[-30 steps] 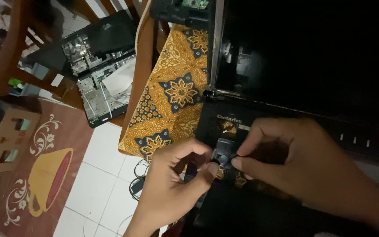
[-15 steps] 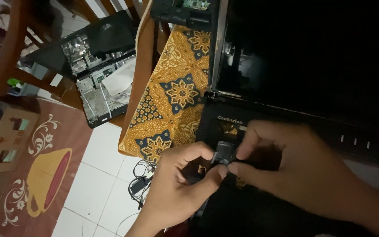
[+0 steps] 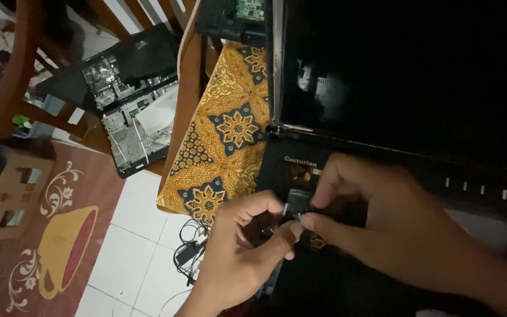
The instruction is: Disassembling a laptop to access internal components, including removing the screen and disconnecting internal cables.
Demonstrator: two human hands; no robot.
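Far left there's a reddish mat on the floor with a yellow cup drawn on it, lying on white tiles, and above it the leg of a wooden chair. Next over, a stripped-down laptop chassis sits on the floor with its guts showing, lid half open. A bundle of black cable with a small adapter lies on the tiles just below the table edge. Then comes the table itself, covered with a yellow batik cloth with dark blue star patterns. On top of that cloth sits a black open laptop, screen dark, with its base pretty much opened up near the hinge. The left hand comes in from the bottom, fingers curled, thumb and forefinger pinching a small dark part right over the laptop's base by the left hinge corner. The right hand comes in from the lower right and pinches the same little piece from the other side, fingertips nearly touching the left thumb. Too dim to tell what that part really is, some small square component.
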